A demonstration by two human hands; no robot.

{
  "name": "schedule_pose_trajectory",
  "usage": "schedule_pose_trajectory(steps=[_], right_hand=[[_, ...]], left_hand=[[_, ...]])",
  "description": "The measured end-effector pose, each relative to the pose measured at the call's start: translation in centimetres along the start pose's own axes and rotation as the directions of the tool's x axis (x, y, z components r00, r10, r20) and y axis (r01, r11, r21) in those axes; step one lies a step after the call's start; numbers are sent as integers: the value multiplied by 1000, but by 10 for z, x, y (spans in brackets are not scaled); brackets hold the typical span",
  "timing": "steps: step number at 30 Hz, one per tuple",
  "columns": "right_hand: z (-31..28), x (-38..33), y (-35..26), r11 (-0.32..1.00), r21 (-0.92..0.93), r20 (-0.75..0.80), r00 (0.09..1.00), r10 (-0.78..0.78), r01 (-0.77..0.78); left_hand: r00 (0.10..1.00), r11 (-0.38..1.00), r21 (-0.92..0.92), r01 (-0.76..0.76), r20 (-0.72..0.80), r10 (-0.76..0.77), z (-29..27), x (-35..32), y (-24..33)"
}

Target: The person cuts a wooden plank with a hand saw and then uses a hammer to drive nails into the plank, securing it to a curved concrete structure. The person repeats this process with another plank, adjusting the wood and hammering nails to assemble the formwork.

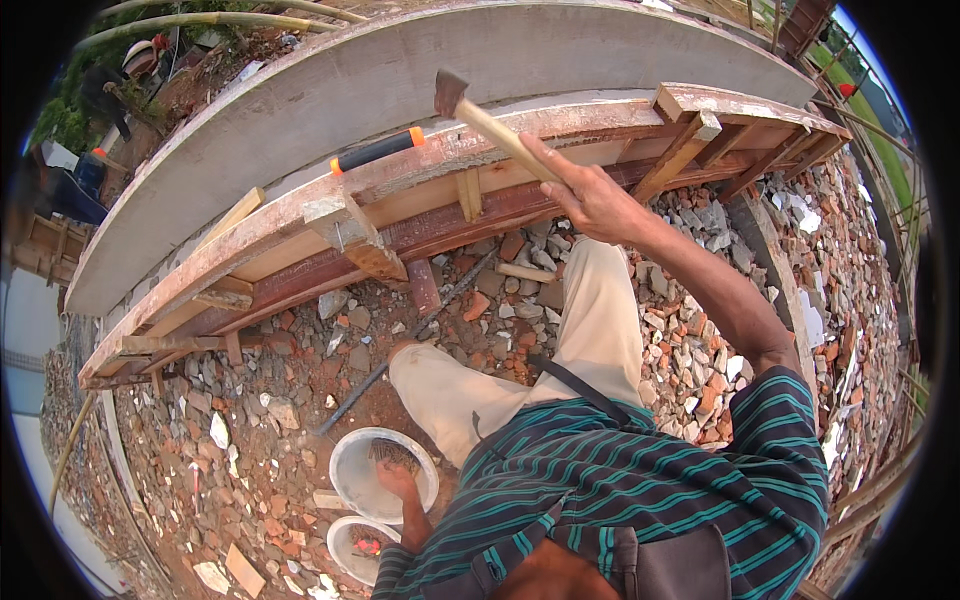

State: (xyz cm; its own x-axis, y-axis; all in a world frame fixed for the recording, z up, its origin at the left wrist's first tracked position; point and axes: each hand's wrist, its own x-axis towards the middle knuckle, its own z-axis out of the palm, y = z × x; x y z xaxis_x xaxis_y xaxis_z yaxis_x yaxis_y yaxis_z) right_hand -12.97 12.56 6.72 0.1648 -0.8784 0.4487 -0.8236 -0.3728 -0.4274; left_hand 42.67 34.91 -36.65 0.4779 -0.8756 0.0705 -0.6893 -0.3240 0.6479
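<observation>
My right hand (597,203) is closed round the pale wooden handle of a hammer (500,136). Its dark metal head is raised above the timber formwork (420,170), pointing up and left. Low on my left side, my left hand (398,480) reaches down into a round whitish bucket (347,478). Its fingertips are among a small brown heap that looks like nails (392,456); whether they grip any is hidden. A black bar with orange ends (378,150) lies along the top edge of the formwork.
A second pale bucket (338,553) with something red inside stands beside the first. A grey concrete wall (330,90) curves behind the formwork. Broken brick and stone (300,400) cover the ground, with a dark rod (360,392) across it. Another person (140,62) is at the far left.
</observation>
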Motion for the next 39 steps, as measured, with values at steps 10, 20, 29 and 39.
schedule_pose_trajectory(steps=[10,20,29,39], right_hand=[[-97,36,-50,867,392,-773,621,129,308],[-68,30,-50,934,315,-272,926,261,-170],[6,-47,16,933,54,358,879,314,-355],[94,-152,-35,491,641,292,780,554,-589]], left_hand=[[990,996,83,-41,141,29,-1,-10,-40],[963,997,22,-79,260,71,11,-24,-64],[918,885,446,136,280,-282,0,-21,-72],[918,934,198,296,211,-335,17,-21,-138]])
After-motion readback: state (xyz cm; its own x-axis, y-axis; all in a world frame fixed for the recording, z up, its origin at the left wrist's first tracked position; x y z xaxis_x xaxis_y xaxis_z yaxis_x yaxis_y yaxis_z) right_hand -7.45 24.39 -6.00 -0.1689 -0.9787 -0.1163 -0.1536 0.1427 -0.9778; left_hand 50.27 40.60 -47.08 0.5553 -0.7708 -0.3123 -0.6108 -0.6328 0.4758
